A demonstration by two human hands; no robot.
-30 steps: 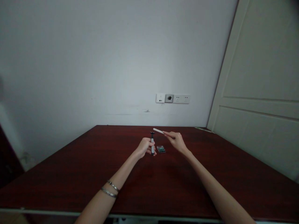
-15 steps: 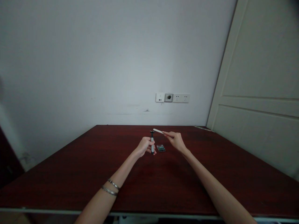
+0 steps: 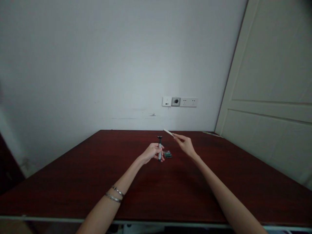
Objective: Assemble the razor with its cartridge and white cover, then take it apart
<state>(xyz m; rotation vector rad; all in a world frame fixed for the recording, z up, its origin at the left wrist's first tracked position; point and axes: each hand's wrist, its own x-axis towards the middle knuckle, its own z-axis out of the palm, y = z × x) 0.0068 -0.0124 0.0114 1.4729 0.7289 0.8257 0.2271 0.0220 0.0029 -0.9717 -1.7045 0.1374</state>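
Note:
My left hand [image 3: 151, 152] is closed round a razor handle [image 3: 159, 150], held upright with its dark head on top. My right hand [image 3: 186, 145] pinches one end of a thin white strip [image 3: 168, 132], which points up and left, its free end a little right of the razor head. A small green and clear blade case [image 3: 167, 154] lies on the dark red table [image 3: 156, 191] between the two hands. Two bracelets [image 3: 114, 195] circle my left wrist.
A white wall stands behind the table with a row of wall sockets [image 3: 179, 102]. A cream door [image 3: 270, 97] fills the right side. The table's near edge runs along the bottom of the view.
My right hand has risen slightly and moved right, drawing the white strip's tip away from the razor head. The left hand and razor stay almost still.

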